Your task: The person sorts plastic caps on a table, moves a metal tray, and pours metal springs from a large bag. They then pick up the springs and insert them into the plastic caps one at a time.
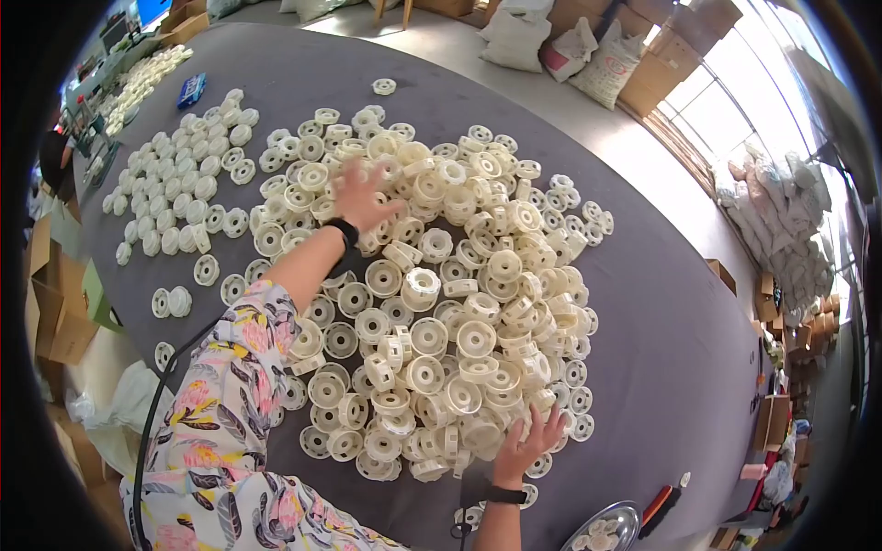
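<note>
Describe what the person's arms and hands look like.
The left hand and right hand are gloveless, each with a black wristband. The left sleeve is pale, printed with pink flowers, dark leaves and yellow touches; a black cable runs along it.

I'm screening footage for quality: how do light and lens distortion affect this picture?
In the head view, the table's far edge bows into a curve and the corners go black; also in the head view, the windows at upper right mostly wash out to white, the white parts read clearly, and the left hand looks slightly soft, perhaps from motion.
</note>
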Motion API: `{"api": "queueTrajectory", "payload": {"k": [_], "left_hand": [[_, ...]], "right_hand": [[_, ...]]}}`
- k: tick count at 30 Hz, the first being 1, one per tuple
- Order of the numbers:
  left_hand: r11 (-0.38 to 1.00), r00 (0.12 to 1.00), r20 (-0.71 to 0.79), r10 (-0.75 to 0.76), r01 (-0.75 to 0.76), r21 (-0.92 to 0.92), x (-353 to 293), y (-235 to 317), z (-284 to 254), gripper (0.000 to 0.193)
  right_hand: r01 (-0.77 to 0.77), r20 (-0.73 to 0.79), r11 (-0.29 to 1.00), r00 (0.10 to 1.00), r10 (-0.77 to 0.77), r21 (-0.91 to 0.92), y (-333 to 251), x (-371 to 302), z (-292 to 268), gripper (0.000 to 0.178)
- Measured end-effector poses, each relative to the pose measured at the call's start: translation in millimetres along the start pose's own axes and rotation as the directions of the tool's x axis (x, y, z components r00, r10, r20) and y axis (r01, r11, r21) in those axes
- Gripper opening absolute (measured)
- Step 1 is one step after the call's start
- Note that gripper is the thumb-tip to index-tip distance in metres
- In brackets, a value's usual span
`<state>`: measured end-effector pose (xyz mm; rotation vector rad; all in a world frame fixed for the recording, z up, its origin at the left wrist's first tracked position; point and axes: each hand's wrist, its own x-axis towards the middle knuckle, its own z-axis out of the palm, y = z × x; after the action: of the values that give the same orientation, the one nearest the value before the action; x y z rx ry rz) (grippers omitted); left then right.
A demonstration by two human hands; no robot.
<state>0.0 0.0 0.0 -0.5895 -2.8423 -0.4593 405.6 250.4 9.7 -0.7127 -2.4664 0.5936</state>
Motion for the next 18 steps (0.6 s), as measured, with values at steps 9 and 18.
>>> {"api": "queueTrajectory", "payload": {"k": [9, 18], "left_hand": [[0.999, 0.941, 0.338, 0.014, 0.002, -0.044, -44, 85, 5, 0.079], [0.968, 0.894, 0.383, 0.235, -0.249, -0.012, -102, -40, -9, 0.079]], "right_hand": [[0.323, 0.429, 0.946, 0.857, -0.285, -0.015, -121, 61, 58, 0.052], [0.477, 0.515, 0.844, 0.801, -0.304, -0.245, -100, 56, 93, 0.062]]}}
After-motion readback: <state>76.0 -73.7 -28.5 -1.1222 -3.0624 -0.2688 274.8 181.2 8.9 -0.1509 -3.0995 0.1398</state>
